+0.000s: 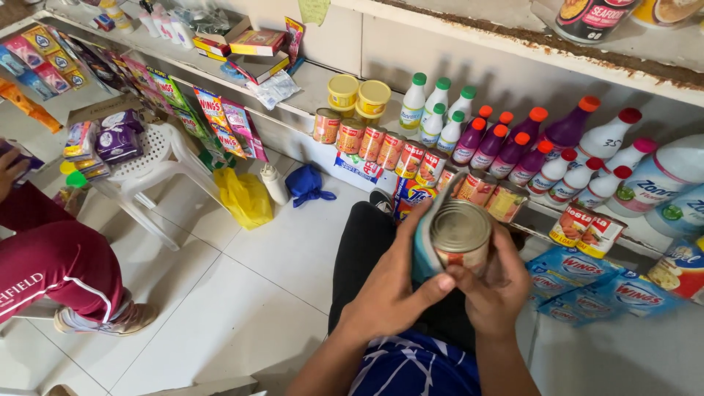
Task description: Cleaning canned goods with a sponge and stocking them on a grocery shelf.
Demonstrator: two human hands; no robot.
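Both my hands hold a tin can (460, 233) in front of my lap, its flat metal end turned up toward me. My left hand (396, 282) presses a grey cloth (424, 246) against the can's left side, thumb reaching across to it. From the right and below, my right hand (493, 287) grips the can. Just beyond the can, a row of similar red-labelled cans (381, 143) stands on a low white shelf (308, 92).
Purple and white plastic bottles (513, 143) and yellow tubs (359, 95) line the shelf. Blue sachet packs (587, 282) lie at the right. A white plastic chair (150, 165) with packets, a yellow bag (246, 198) and a blue bag (306, 185) are on the tiled floor. Another person in maroon trousers (55, 268) sits at left.
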